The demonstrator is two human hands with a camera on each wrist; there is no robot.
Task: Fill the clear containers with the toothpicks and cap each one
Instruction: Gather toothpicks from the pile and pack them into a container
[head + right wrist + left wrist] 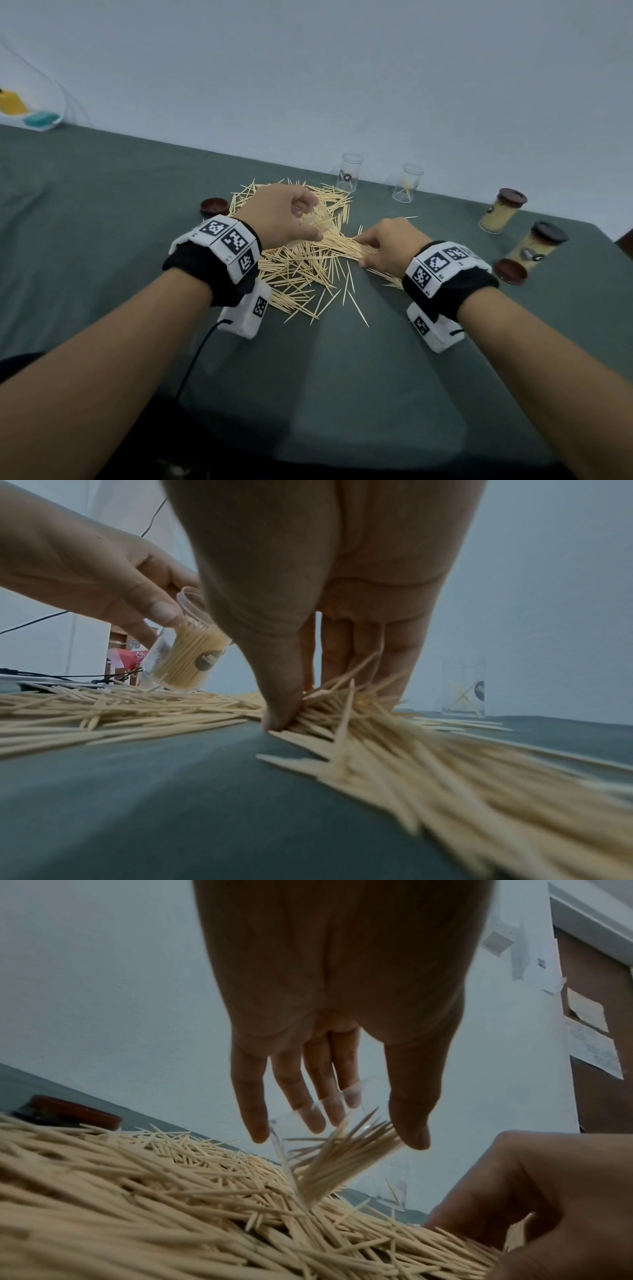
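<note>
A heap of loose toothpicks (301, 260) covers the middle of the green cloth. My left hand (284, 216) grips a tilted clear container (186, 656) partly filled with toothpicks (335, 1156), just above the heap. My right hand (383, 246) pinches a bundle of toothpicks (335, 710) against the cloth at the heap's right edge, thumb and fingers pressed on it. Two open clear containers (350, 173) (407, 183) stand at the back, each nearly empty. Two capped, filled containers (501, 210) (536, 245) lie to the right.
One brown cap (214, 206) lies left of the heap and another (511, 270) near my right wrist. A cable (195, 359) trails from my left wrist camera. The wall (308, 85) rises just behind the table's back edge.
</note>
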